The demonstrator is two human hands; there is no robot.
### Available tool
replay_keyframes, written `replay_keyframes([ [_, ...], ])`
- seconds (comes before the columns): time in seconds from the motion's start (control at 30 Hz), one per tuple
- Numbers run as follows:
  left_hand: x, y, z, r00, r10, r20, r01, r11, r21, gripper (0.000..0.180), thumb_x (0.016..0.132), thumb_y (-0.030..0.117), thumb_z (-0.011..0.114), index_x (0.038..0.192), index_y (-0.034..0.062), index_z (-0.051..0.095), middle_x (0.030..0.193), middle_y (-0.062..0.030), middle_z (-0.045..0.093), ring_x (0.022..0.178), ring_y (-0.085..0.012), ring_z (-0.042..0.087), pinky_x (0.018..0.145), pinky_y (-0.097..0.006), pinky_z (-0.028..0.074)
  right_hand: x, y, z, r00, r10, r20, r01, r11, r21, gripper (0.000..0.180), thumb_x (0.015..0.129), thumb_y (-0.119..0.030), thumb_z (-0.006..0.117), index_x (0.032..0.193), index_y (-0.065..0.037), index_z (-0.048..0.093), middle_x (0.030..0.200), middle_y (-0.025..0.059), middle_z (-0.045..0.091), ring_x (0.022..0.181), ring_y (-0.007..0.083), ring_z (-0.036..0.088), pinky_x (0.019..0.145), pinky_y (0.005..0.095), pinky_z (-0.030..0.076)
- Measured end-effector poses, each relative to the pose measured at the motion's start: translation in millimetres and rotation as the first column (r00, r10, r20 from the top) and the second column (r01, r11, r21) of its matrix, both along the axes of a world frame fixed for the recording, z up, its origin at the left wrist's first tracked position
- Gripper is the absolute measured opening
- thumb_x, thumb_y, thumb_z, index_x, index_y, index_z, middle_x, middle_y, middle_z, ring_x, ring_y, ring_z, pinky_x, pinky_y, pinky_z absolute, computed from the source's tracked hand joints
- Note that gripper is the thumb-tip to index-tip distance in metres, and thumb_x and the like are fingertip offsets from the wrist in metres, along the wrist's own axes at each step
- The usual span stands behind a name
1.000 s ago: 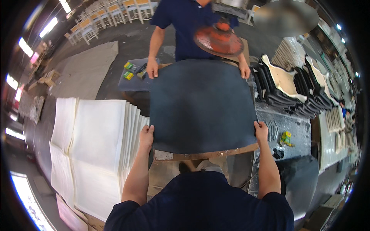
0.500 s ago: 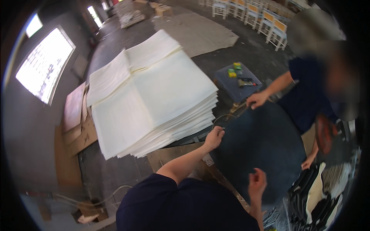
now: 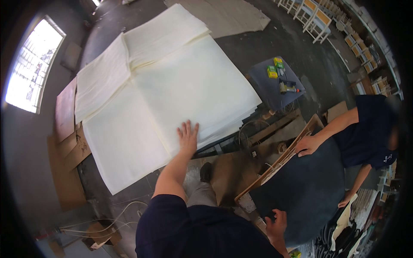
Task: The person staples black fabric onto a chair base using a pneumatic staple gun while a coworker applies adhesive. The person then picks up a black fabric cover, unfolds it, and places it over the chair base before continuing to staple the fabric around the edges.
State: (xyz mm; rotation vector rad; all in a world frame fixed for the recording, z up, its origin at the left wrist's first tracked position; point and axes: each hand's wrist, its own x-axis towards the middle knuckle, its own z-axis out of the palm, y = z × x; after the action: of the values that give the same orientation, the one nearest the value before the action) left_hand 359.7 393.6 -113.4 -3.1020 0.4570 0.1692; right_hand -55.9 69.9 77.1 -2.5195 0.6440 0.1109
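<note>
My left hand (image 3: 188,136) is open, its fingers spread on or just over the top of a tall stack of large off-white sheets (image 3: 193,81). To the right, a big dark, rounded sheet (image 3: 301,185) lies over a wooden-edged frame (image 3: 282,157). My right hand (image 3: 276,225) is over the sheet's near left part with loosely bent fingers and nothing visible in it. Whether it touches the sheet I cannot tell. A co-worker's hand (image 3: 307,145) rests on the far edge of the dark sheet, and that person's other hand (image 3: 346,198) is at its right edge.
A small grey-topped table (image 3: 266,81) beyond holds small yellow-green boxes (image 3: 275,69) and a nail-gun-like tool (image 3: 288,88). White chairs (image 3: 316,19) stand at the far right. Dark and pale material (image 3: 340,228) is piled near right. Cardboard (image 3: 66,176) leans at left; a hose (image 3: 114,221) lies on the floor.
My left hand has let go of the dark sheet's edge and moved left onto the white stack. The sheet's left edge has shifted right, baring the wooden frame. My right hand stays above the sheet.
</note>
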Motion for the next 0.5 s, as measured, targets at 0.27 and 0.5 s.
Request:
replay_keyframes([
  [0.27, 106, 37, 24, 0.987, 0.122, 0.108, -0.074, 0.926, -0.37, 0.055, 0.088, 0.003, 0.064, 0.142, 0.0146, 0.068, 0.107, -0.0174, 0.073, 0.103, -0.0389, 0.07, 0.088, -0.051, 0.054, 20, 19, -2, 0.996, -0.083, -0.014, 0.081, 0.992, -0.099, 0.042, 0.08, -0.009, 0.083, 0.118, -0.006, 0.064, 0.105, 0.0165, 0.059, 0.099, 0.0391, 0.061, 0.085, 0.05, 0.051],
  [0.5, 70, 23, -7, 0.94, -0.341, 0.017, 0.34, 0.934, -0.108, 0.074, 0.096, 0.007, 0.062, 0.166, 0.0264, 0.049, 0.159, -0.0209, 0.049, 0.139, -0.0445, 0.052, 0.11, -0.063, 0.044, 24, 21, -6, 0.994, -0.105, -0.039, 0.099, 0.985, -0.142, 0.044, 0.08, -0.008, 0.082, 0.119, -0.005, 0.061, 0.109, 0.0177, 0.06, 0.102, 0.0416, 0.062, 0.086, 0.0523, 0.051],
])
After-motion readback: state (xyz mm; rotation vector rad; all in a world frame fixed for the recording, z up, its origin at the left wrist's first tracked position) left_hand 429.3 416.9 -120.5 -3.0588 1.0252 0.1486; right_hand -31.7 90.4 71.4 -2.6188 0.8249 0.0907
